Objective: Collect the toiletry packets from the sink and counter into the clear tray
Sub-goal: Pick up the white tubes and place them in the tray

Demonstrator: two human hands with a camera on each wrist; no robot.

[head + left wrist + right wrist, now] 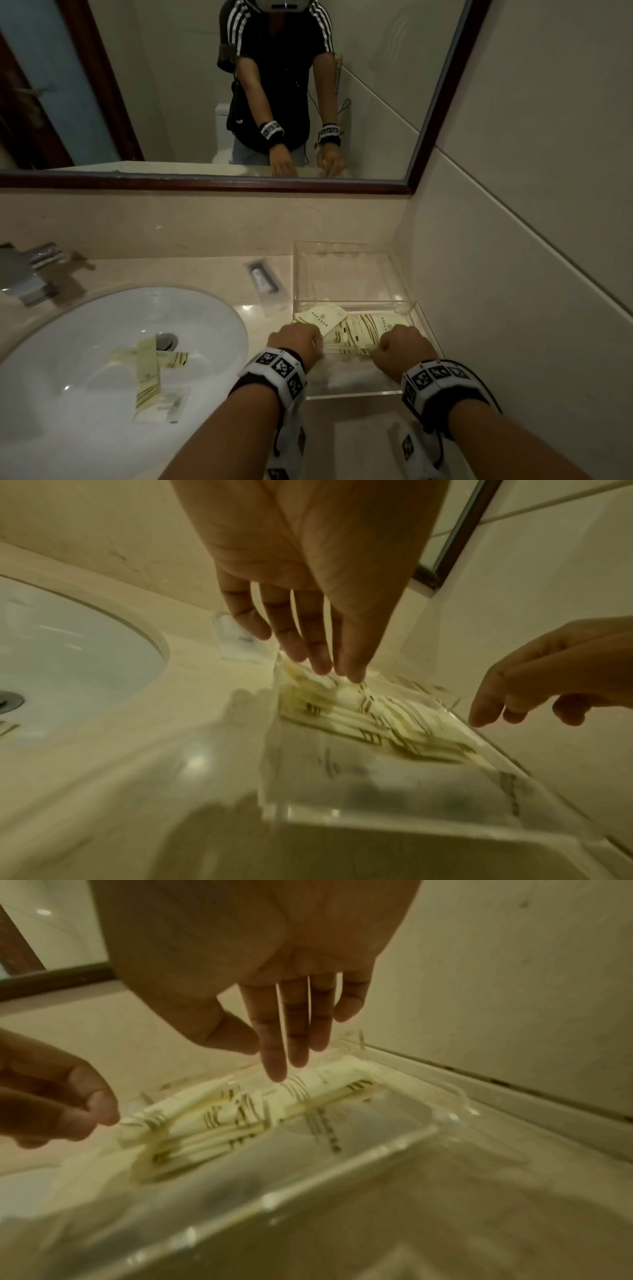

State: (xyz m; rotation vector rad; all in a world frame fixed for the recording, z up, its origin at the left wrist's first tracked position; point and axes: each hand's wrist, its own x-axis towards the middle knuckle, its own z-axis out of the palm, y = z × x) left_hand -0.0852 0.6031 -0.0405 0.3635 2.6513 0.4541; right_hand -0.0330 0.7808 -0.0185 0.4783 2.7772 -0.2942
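Note:
The clear tray [356, 392] stands on the counter against the right wall, with a pile of cream, brown-striped packets [346, 325] in its middle. My left hand [299, 342] hangs over the pile's left end, fingers straight, tips touching the packets [359, 718]. My right hand [400, 346] is over the right end, with straight fingers and the index tip on the packets [212, 1123]. Neither hand holds anything. Several more cream packets [149, 373] lie in the white sink [85, 325] by the drain. A clear-wrapped packet [265, 282] lies on the counter left of the tray.
A chrome faucet [30, 270] stands at the far left behind the sink. A framed mirror [239, 181] runs along the back wall. The tiled side wall [513, 274] is close against the tray's right side.

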